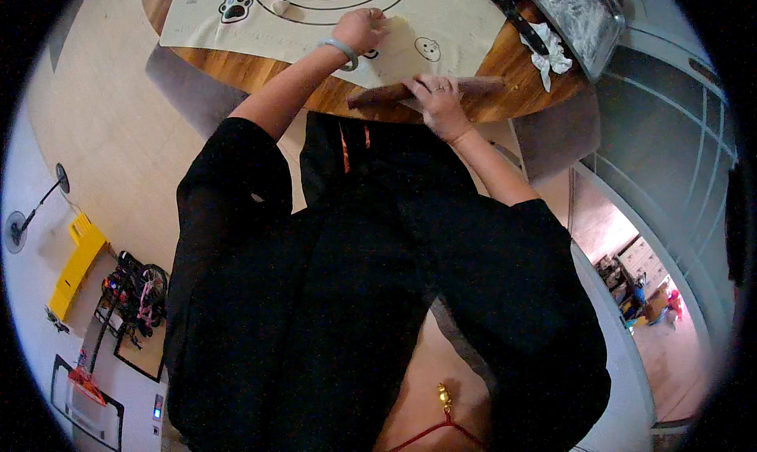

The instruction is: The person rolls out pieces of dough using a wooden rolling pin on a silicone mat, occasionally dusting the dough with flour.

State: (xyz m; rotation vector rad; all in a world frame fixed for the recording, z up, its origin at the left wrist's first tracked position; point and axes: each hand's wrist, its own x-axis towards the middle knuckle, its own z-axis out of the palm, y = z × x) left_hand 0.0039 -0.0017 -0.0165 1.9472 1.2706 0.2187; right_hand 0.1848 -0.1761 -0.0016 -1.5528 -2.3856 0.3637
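Observation:
My left hand (359,31), with a pale bangle at the wrist, is over the near part of a cream silicone pastry mat (189,29). Its fingers pinch the left edge of a thin, pale dough sheet (403,36), which blends into the mat. Lower and to the right, my right hand (440,106) grips a brown wooden rolling pin (378,94) around its middle. The pin lies crosswise along the near table edge and looks slightly blurred. A small dough lump (280,6) sits on the mat's printed rings, left of my left hand.
The round wooden table (236,67) shows around the mat. On its right are a black-handled knife (528,32), crumpled white tissue (550,61) and a metal tray (609,38) with a whitish surface. Grey chair seats (559,135) stand by the table's near edge.

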